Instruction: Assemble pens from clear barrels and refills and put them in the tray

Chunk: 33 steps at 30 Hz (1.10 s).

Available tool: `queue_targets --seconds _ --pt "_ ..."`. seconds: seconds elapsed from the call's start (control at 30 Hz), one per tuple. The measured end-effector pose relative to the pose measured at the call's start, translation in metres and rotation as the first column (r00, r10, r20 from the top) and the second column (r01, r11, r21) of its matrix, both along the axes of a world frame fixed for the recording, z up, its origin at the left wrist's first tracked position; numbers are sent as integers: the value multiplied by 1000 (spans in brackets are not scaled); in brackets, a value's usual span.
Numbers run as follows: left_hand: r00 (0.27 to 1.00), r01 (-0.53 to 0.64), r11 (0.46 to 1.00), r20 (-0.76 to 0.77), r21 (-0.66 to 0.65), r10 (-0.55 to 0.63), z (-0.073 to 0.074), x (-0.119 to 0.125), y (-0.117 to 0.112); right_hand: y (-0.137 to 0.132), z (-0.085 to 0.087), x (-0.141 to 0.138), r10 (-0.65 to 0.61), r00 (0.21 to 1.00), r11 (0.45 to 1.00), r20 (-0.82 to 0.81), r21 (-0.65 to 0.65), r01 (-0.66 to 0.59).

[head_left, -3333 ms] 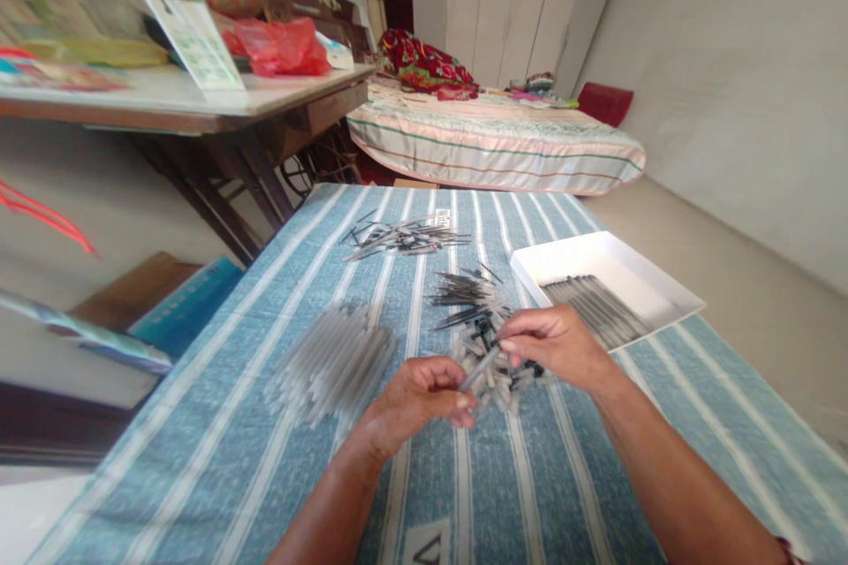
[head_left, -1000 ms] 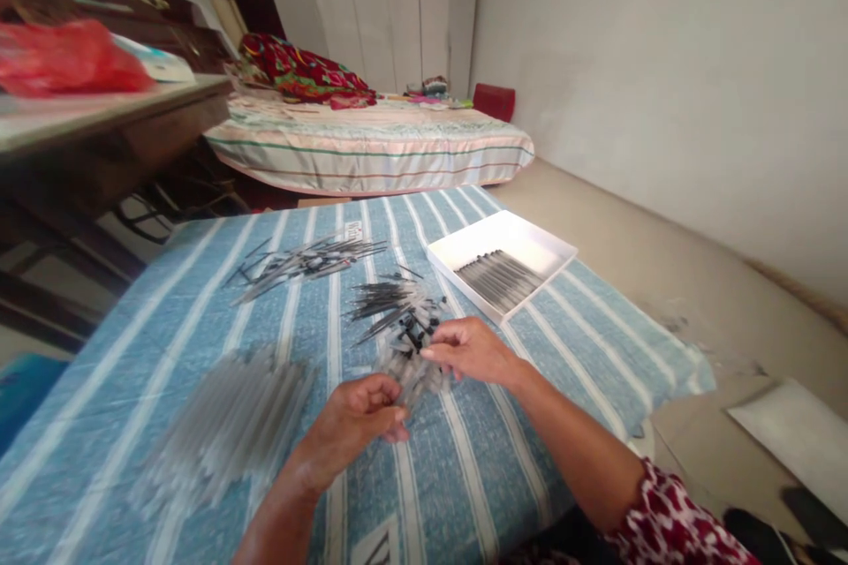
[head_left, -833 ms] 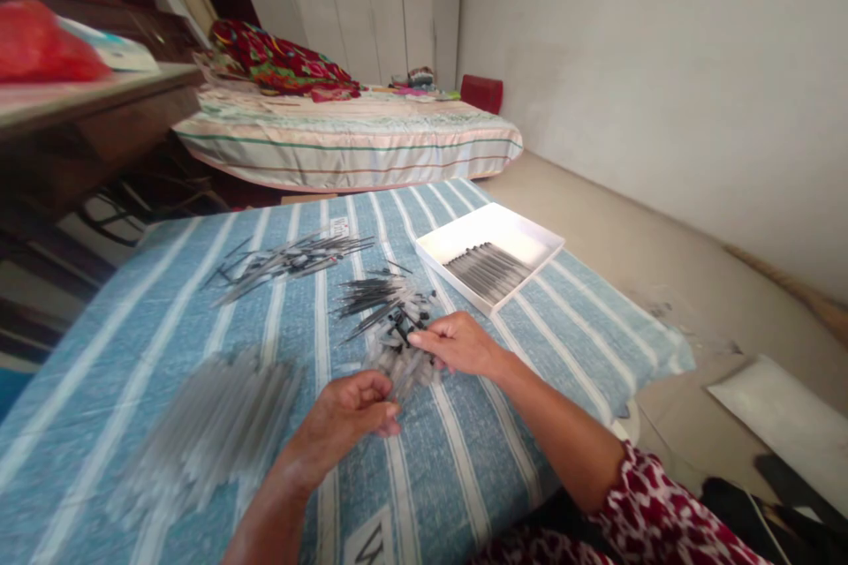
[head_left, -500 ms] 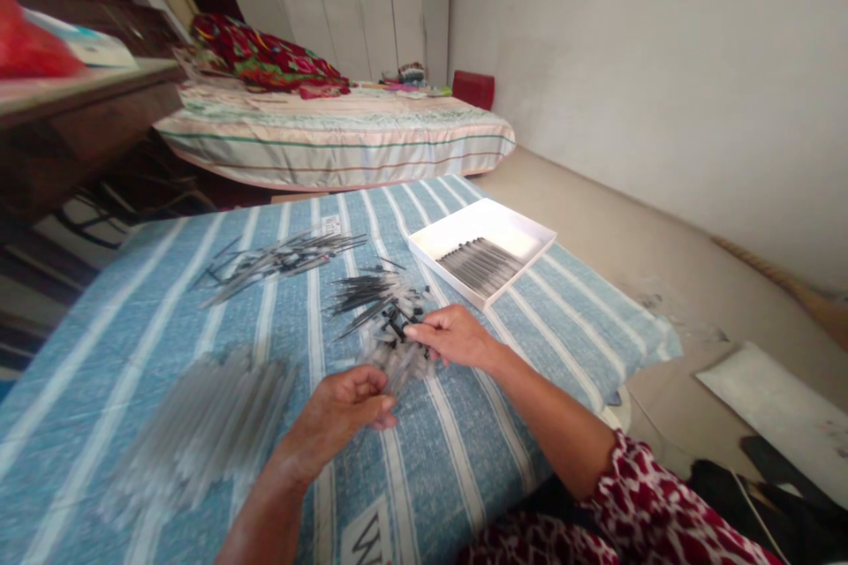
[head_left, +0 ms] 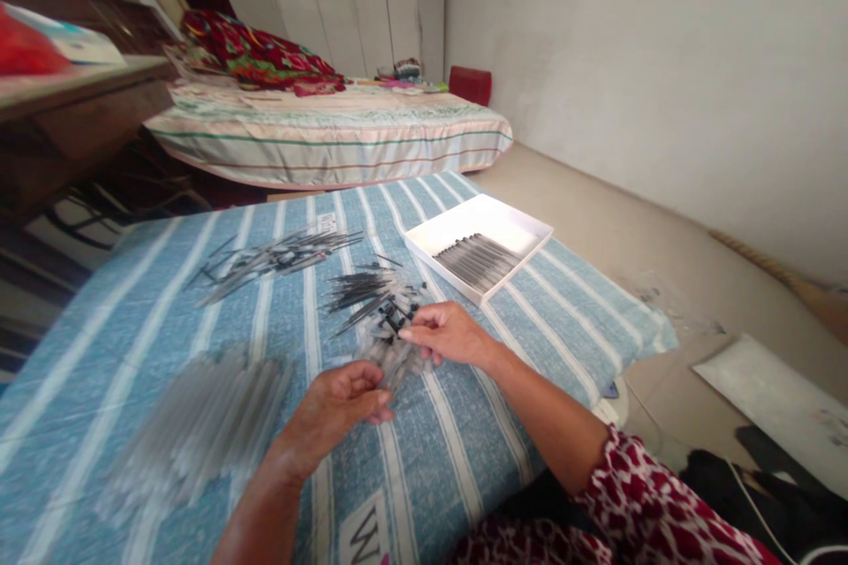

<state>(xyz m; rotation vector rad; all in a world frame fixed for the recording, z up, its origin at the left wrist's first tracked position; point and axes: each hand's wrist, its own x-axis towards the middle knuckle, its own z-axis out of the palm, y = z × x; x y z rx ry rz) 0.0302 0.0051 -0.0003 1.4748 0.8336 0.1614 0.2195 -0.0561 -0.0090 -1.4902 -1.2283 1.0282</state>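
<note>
My left hand (head_left: 348, 406) is closed, thumb and fingers pinching the lower end of a slim translucent pen (head_left: 396, 375). The pen's upper end is between the thumb and fingers of my right hand (head_left: 447, 334); its outline is faint against the parts behind it. Just beyond my hands lies a heap of small clear and black pen parts (head_left: 390, 318), with a cluster of thin dark pointed pieces (head_left: 358, 290) beside it. To the left of my left hand is a large stack of translucent grey tubes (head_left: 205, 424).
Behind my right hand stands an open white box (head_left: 523, 238) holding a row of dark-tipped pens (head_left: 477, 260). Loose thin refill-like sticks (head_left: 278, 256) lie farther back on the blue striped cloth (head_left: 159, 282). Beyond are a bed (head_left: 331, 137) and a wooden desk (head_left: 86, 97).
The whole view has shifted slightly, so everything sits a little farther left and up. Both hands keep nearly the same pose over the heap.
</note>
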Motion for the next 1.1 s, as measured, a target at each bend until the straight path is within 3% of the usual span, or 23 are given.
queue_targets --seconds 0.57,0.77,0.93,1.1 --pt "999 -34 998 -30 46 36 1 1 0 4 -6 0 8 1000 999 -24 -43 -9" --pt "998 -70 996 -2 46 70 -1 -3 2 6 -7 -2 34 998 999 -49 41 -32" --pt "996 -81 996 47 36 79 -7 -6 0 9 -13 -7 11 1000 1000 22 -10 -10" --pt "989 -139 984 60 110 133 -21 -9 1 13 -18 -13 -10 998 999 57 -41 12"
